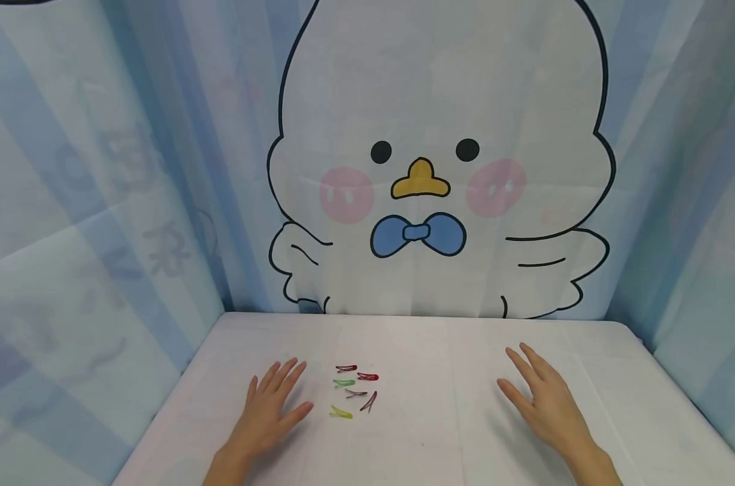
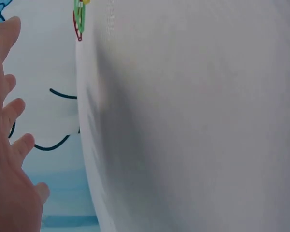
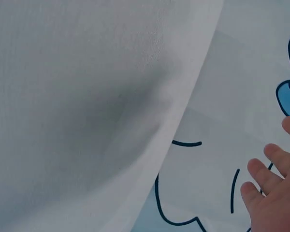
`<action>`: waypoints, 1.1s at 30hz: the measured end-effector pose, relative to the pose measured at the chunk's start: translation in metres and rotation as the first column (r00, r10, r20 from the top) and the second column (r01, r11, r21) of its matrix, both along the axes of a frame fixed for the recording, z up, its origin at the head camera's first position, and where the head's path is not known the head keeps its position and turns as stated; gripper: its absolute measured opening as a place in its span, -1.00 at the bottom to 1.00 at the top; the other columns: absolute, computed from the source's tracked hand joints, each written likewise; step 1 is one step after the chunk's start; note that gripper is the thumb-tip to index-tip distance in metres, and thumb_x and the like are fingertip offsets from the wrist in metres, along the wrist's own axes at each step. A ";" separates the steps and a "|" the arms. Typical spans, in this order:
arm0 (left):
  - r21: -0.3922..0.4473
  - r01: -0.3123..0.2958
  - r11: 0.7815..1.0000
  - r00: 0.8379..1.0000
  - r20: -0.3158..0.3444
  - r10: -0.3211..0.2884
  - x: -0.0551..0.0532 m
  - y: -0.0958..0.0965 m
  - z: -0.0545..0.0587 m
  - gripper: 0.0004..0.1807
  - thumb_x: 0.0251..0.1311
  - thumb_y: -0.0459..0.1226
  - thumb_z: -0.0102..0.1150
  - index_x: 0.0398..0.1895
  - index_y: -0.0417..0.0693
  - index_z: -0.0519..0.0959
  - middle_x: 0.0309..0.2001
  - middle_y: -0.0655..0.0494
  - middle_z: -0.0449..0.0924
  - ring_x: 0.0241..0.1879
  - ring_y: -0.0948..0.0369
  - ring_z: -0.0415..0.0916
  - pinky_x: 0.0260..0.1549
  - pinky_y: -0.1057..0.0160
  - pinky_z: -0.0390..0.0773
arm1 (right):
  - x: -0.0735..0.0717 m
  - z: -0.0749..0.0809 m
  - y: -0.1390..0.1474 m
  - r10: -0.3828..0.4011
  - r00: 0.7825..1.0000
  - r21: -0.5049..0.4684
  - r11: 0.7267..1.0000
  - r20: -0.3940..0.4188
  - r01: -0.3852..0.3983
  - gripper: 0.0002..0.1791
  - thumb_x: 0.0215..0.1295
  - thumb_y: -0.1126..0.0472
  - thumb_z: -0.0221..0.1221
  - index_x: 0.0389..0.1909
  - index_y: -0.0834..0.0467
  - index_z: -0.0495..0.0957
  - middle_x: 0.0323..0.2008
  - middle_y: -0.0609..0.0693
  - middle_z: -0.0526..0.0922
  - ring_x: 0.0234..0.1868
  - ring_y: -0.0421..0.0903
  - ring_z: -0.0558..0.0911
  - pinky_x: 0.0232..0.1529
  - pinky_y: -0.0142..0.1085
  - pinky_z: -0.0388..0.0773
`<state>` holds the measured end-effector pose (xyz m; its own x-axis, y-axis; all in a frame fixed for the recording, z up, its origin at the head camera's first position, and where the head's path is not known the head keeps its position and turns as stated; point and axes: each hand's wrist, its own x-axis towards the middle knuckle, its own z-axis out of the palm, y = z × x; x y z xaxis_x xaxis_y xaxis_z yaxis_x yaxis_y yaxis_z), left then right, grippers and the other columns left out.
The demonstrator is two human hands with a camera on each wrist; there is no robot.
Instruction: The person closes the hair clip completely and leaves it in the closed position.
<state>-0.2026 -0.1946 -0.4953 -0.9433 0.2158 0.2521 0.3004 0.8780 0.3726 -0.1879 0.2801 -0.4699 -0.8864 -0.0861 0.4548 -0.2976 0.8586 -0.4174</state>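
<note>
Several small hair clips lie loosely grouped on the white table, left of its middle. A dark red clip point(image 1: 345, 368) is farthest back, with a red clip point(image 1: 368, 376) just right of it. Below them are a green clip point(image 1: 344, 383), a greyish clip point(image 1: 356, 393), a dark red clip standing slantwise point(image 1: 369, 402) and a yellow-green clip point(image 1: 341, 412) nearest the front. My left hand point(image 1: 266, 415) hovers just left of the clips, fingers spread, holding nothing. Well to their right, my right hand point(image 1: 546, 401) is held over the table, fingers extended and nothing in it.
The white-covered table point(image 1: 428, 439) ends at a curtain point(image 1: 440, 101) printed with a large white bird in a blue bow tie. Blue and white striped cloth point(image 1: 69, 236) hangs along both sides. Each hand casts a soft shadow on the tabletop.
</note>
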 end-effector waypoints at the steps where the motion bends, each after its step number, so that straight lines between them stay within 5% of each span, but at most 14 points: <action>1: 0.004 0.006 1.000 1.000 0.000 -0.006 -0.001 0.001 0.000 -0.24 0.31 0.12 0.21 0.49 0.03 0.33 0.49 -0.04 0.23 0.49 -0.19 0.01 0.27 -0.46 -0.11 | 0.000 0.000 -0.002 0.003 1.000 -0.005 1.000 -0.003 -0.003 -0.31 0.37 -0.05 0.27 0.39 0.23 0.39 0.41 0.37 0.26 0.32 0.46 0.27 0.16 0.37 0.21; 12: 0.048 0.050 0.998 0.996 0.077 -0.054 -0.006 0.017 -0.003 -0.29 0.31 0.08 0.25 0.45 0.01 0.38 0.44 -0.05 0.30 0.44 -0.15 0.12 0.28 -0.38 0.06 | -0.002 -0.003 -0.022 0.034 0.999 -0.044 0.998 -0.033 -0.035 -0.33 0.35 0.00 0.30 0.37 0.23 0.41 0.39 0.36 0.30 0.30 0.43 0.33 0.16 0.34 0.26; 23: 0.059 0.076 0.995 0.986 0.145 -0.084 -0.011 0.028 -0.002 -0.38 0.23 0.10 0.32 0.30 0.08 0.51 0.30 0.02 0.46 0.29 -0.07 0.31 0.03 -0.29 0.32 | -0.005 -0.003 -0.040 0.052 0.998 -0.079 0.995 -0.028 -0.055 -0.34 0.36 0.02 0.29 0.39 0.21 0.40 0.41 0.32 0.29 0.32 0.42 0.32 0.16 0.36 0.26; 33: 0.137 0.135 0.981 0.960 0.227 -0.163 -0.020 0.033 -0.004 -0.49 0.15 -0.06 0.44 0.16 0.08 0.58 0.20 0.08 0.54 0.19 -0.02 0.36 -0.03 -0.25 0.31 | -0.010 -0.002 -0.056 0.074 0.997 -0.106 0.991 -0.037 -0.078 -0.35 0.37 0.04 0.29 0.39 0.21 0.39 0.41 0.30 0.30 0.34 0.39 0.33 0.18 0.33 0.28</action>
<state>-0.2226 -0.1617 -0.4992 -0.9385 0.3405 0.0580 0.3151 0.7752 0.5475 -0.1983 0.2242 -0.4716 -0.8634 -0.1017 0.4941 -0.3753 0.7841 -0.4943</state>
